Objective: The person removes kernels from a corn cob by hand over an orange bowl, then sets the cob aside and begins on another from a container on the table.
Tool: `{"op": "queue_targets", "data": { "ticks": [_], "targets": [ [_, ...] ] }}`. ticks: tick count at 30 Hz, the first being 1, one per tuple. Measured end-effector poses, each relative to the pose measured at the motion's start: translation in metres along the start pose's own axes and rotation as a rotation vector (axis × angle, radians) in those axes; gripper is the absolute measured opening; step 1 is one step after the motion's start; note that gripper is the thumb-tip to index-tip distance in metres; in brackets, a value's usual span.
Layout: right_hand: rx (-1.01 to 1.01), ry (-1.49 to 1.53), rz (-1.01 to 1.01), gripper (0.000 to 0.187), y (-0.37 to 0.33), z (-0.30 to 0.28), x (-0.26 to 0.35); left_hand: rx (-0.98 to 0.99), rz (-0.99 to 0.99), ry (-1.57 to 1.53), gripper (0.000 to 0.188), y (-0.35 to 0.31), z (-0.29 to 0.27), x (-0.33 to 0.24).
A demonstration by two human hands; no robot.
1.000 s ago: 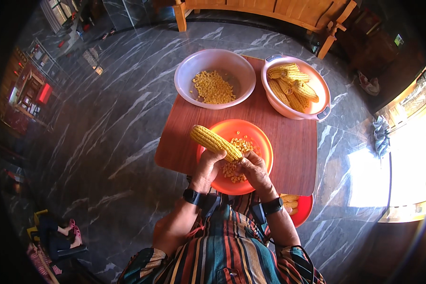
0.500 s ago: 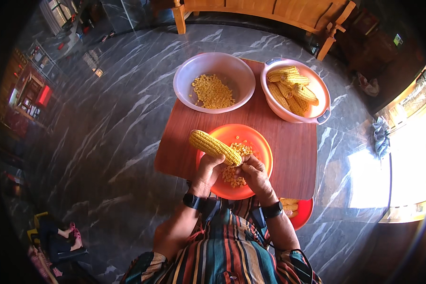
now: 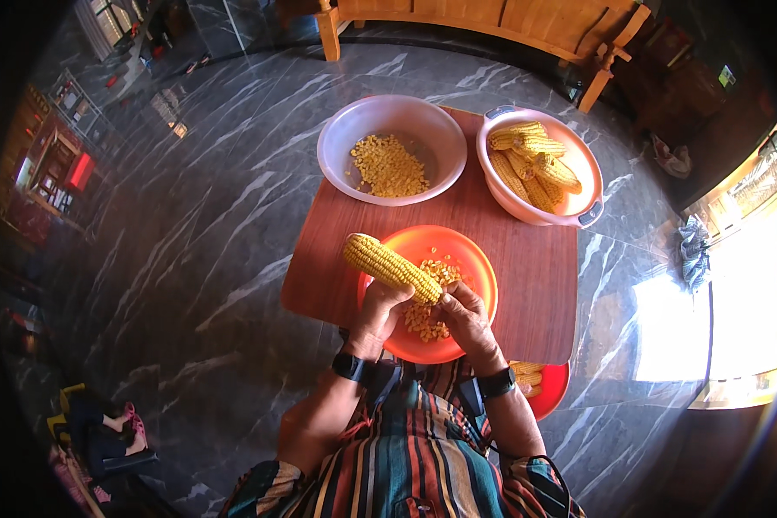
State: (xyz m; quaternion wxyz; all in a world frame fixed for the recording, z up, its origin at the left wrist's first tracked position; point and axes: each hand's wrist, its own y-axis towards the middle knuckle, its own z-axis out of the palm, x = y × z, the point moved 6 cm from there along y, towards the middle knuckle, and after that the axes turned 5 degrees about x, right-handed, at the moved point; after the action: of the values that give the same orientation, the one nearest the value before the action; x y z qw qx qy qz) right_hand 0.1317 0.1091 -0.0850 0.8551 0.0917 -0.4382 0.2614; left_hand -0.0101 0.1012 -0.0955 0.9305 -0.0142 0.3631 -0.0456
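Observation:
A yellow corn cob [image 3: 387,262] slants over the orange bowl [image 3: 479,259], its far end pointing up to the left. My left hand [image 3: 383,308] is closed round its underside near the middle. At the cob's near end, the fingers of my right hand [image 3: 464,312] press together against the kernels; whether a loose kernel is between them is hidden. Loose corn kernels [image 3: 426,324] lie in the bowl below both hands.
Beyond the orange bowl on the brown table [image 3: 337,259] stands a pale basin [image 3: 328,164] with loose kernels. Right of it, a pink basin [image 3: 585,155] holds several cobs. A red container [image 3: 559,393] with cobs shows below the table's right edge. A wooden bench [image 3: 492,17] stands at the back.
The cob's far end has shifted slightly up and left. Both hands keep nearly the same place, and the right fingers have moved a little at the cob's near end.

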Motion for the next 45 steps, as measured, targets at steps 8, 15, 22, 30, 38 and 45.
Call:
{"op": "queue_targets", "data": {
  "ticks": [8,15,22,30,38,45],
  "targets": [
    [-0.062,-0.001,0.011,0.012,0.001,-0.002,0.001,0.010,0.011,0.002,0.043,0.003,0.003,-0.001],
    [-0.097,0.033,0.045,0.012,-0.001,0.001,0.001,0.024,0.021,-0.013,0.043,0.001,0.006,-0.003],
    [-0.046,-0.131,0.020,0.016,-0.001,0.006,0.004,-0.017,0.041,0.070,0.043,0.001,0.004,-0.003],
    [-0.032,-0.128,0.005,0.020,0.001,-0.002,-0.003,-0.036,0.043,0.075,0.041,0.001,0.002,-0.002],
    [-0.043,-0.133,0.026,0.022,0.001,-0.001,-0.002,-0.073,0.041,0.042,0.042,0.001,0.003,-0.004],
    [-0.078,-0.179,0.071,0.019,0.001,-0.009,-0.009,-0.065,0.035,0.126,0.039,0.003,0.001,-0.002]
  ]
}}
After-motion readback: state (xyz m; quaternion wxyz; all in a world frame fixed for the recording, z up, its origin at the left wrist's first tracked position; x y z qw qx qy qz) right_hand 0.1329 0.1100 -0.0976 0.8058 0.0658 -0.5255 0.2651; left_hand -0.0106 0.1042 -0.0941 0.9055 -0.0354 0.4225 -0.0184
